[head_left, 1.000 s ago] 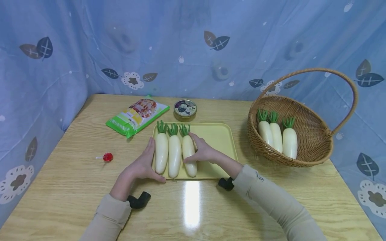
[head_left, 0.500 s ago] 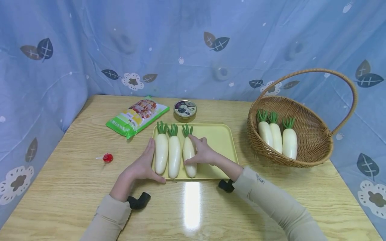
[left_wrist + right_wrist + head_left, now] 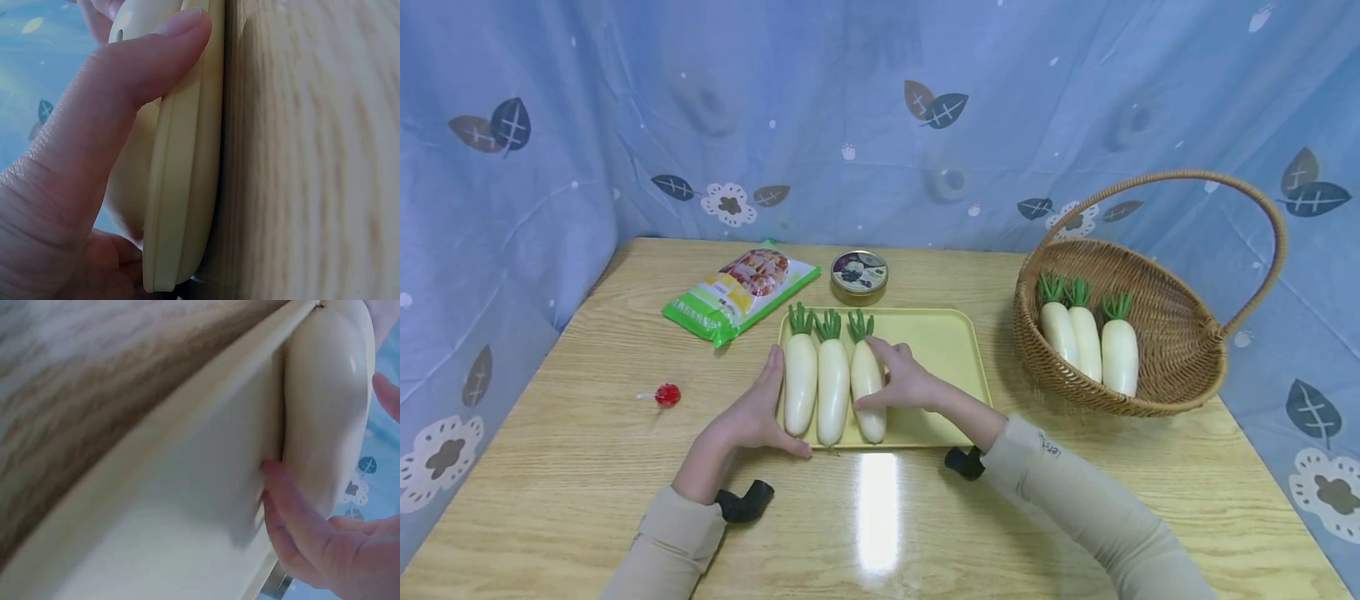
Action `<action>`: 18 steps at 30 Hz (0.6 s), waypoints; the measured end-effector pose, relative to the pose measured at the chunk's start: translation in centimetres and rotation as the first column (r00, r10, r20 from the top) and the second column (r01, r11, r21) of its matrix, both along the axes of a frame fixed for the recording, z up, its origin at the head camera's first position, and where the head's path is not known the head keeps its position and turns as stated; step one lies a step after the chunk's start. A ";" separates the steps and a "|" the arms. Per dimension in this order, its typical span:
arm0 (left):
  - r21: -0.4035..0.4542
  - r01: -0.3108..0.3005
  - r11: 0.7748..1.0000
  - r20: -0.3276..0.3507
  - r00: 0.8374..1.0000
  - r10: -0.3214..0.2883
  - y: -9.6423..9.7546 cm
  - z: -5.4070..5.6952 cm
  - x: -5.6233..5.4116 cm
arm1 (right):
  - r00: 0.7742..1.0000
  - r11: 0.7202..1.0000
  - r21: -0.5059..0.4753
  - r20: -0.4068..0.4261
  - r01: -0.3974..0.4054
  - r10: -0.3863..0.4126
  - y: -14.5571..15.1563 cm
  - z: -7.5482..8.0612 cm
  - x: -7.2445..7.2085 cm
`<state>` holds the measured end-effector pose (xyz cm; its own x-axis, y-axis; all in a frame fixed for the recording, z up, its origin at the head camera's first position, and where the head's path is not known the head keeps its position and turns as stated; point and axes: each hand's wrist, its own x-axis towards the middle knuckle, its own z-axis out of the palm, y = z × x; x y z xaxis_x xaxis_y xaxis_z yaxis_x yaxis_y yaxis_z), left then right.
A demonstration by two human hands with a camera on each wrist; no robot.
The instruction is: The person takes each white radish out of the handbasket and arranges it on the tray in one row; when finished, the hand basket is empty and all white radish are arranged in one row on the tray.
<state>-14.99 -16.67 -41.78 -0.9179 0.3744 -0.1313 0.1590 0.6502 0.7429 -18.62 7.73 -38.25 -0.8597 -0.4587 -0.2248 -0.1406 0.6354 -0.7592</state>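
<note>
Three white radishes with green tops lie side by side on a pale yellow tray (image 3: 936, 375). My right hand (image 3: 907, 383) grips the rightmost radish (image 3: 868, 383), fingers down its right side and thumb over its top; the right wrist view shows these fingers (image 3: 294, 512) against the white body. My left hand (image 3: 756, 412) rests at the tray's front left corner, next to the leftmost radish (image 3: 801, 383). Its fingers stretch along the left side, and its thumb (image 3: 181, 31) presses on the front rim in the left wrist view. Between the outer two lies the middle radish (image 3: 832, 392).
A wicker basket (image 3: 1172, 333) with a tall handle stands at the right, holding three more radishes (image 3: 1086, 350). Behind the tray are a green and white food packet (image 3: 741, 292) and a round tin (image 3: 859, 275). A red lollipop (image 3: 667, 395) lies at the left.
The rightmost radish's leafy end swings slightly right, then back a little left, in my right hand. My left hand stays in place at the tray corner.
</note>
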 end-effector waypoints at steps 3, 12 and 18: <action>0.002 -0.003 1.000 -0.003 1.000 0.003 -0.1 -0.1 0.0 | 1.000 1.000 0.003 0.020 0.022 -0.022 0.5 0.5 0.0; 0.005 0.002 1.000 0.002 1.000 -0.002 -0.1 -0.3 0.0 | 0.999 1.000 -0.020 0.035 0.020 -0.020 3.0 2.9 0.2; 0.002 0.002 1.000 0.004 1.000 -0.002 -0.1 -0.4 -0.1 | 1.000 0.999 -0.032 -0.011 -0.025 0.025 4.3 4.8 0.7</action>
<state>-15.05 -16.80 -42.15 -0.9168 0.3763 -0.1339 0.1575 0.6487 0.7446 -17.95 12.03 -33.48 -0.8499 -0.4872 -0.2009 -0.1642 0.6070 -0.7776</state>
